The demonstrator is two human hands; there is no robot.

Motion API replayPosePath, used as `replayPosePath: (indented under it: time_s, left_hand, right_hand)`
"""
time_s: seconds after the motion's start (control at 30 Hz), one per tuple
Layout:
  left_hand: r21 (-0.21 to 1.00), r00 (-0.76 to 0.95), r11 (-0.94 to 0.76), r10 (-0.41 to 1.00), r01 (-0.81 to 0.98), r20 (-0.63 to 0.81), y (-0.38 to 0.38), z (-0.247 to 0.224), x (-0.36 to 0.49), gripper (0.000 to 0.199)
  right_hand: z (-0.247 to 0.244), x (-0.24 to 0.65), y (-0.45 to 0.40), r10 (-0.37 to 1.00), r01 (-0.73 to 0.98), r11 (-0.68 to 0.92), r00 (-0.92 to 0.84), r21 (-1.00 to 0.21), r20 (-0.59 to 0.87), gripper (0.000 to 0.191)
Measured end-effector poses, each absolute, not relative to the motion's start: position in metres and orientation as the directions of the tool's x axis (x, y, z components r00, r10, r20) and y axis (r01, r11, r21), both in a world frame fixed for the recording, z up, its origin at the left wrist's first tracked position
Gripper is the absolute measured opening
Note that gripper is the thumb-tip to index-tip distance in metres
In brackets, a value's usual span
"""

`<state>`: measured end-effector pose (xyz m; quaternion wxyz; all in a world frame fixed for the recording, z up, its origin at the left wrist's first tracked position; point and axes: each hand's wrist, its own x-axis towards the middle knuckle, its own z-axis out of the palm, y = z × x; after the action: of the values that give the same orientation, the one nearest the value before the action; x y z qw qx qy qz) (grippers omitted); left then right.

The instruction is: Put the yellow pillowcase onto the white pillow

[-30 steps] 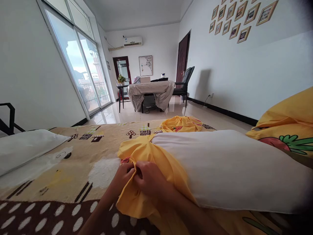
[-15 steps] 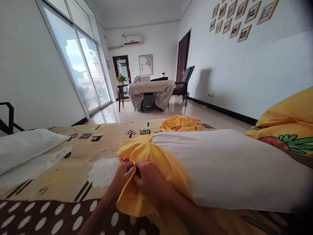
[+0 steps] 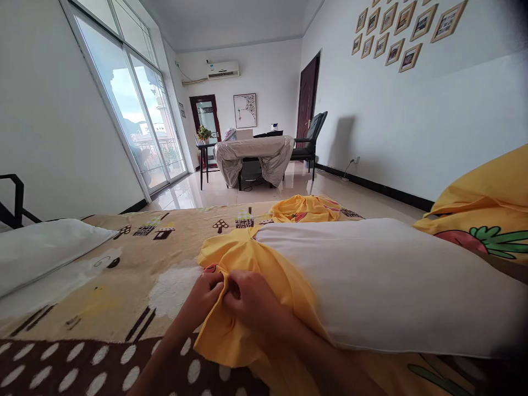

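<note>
A yellow pillowcase point(image 3: 284, 275) is bunched over the left end of a white pillow point(image 3: 391, 280), which lies on the bed. My left hand point(image 3: 211, 289) is closed on the pillowcase's gathered edge. Right beside it, my right hand point(image 3: 251, 297) pinches the same cloth, its fingertips partly hidden in the folds. A bit of red print shows on the cloth just above my left hand. Below both hands the loose yellow fabric hangs over the blanket point(image 3: 124, 308). The rest of the pillow stretches uncovered to the right.
Another crumpled yellow cloth point(image 3: 305, 208) lies beyond the pillow. A yellow pillow with a radish print point(image 3: 482, 214) is at the right edge, a white pillow point(image 3: 49, 247) at the left. Farther back stand a covered table point(image 3: 264, 146) and a black chair point(image 3: 311, 140).
Both hands keep their hold on the pillowcase and have barely shifted. The loose lower edge of the cloth has moved slightly left.
</note>
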<state>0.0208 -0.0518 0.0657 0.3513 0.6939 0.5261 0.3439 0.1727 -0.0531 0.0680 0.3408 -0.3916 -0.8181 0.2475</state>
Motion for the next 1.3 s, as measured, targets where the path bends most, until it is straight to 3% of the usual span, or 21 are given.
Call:
replayPosePath:
  time_s: [0.17,0.43,1.3]
  left_hand:
    - [0.782,0.229,-0.257,0.962,0.568,0.15,-0.059,0.08,0.017,0.028]
    - [0.618,0.182,-0.188,0.981,0.763,0.073,-0.06,0.079,0.009,0.028]
    - [0.536,0.204,-0.191,0.978,0.822,0.035,-0.059,0.078,0.011,0.029]
  right_hand:
    - [0.068,0.171,-0.054,0.815,0.421,0.554,-0.451,-0.718,0.365,0.009]
    - [0.066,0.17,-0.053,0.802,0.431,0.572,-0.47,-0.698,0.368,0.01]
    - [0.07,0.172,-0.055,0.788,0.461,0.588,-0.512,-0.665,0.342,0.008]
